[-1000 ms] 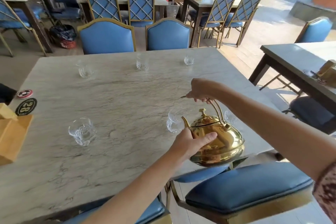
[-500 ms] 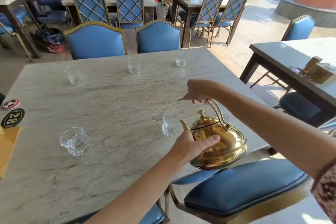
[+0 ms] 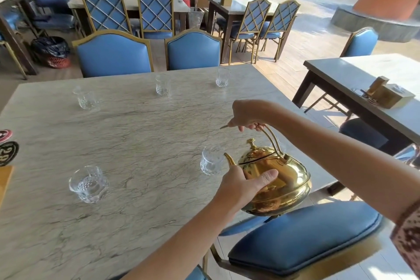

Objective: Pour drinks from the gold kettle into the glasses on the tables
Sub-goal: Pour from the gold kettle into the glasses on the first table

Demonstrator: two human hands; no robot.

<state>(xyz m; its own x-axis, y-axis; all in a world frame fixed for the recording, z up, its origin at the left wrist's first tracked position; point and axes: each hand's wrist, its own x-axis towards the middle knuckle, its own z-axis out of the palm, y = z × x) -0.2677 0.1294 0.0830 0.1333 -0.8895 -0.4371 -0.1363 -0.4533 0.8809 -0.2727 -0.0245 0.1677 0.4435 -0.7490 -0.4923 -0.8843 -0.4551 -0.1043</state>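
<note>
Gold kettle [image 3: 276, 179] is hanging over the tabletop [image 3: 136, 134] edge, right hand [image 3: 247, 115] fingers clenching its handle, left hand [image 3: 244, 185] cupping its body, spout nearing the glass [image 3: 210, 160]; further tilting is needed.

Shiny gold kettle [image 3: 276, 179], clear cut-pattern glasses [image 3: 89, 184], grey-veined marble table [image 3: 127, 143], blue chairs [image 3: 113, 53].

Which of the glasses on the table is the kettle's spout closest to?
The glass at the near right, directly beside the spout of the gold kettle. The near-left glass and the three along the far edge sit well away.
</note>
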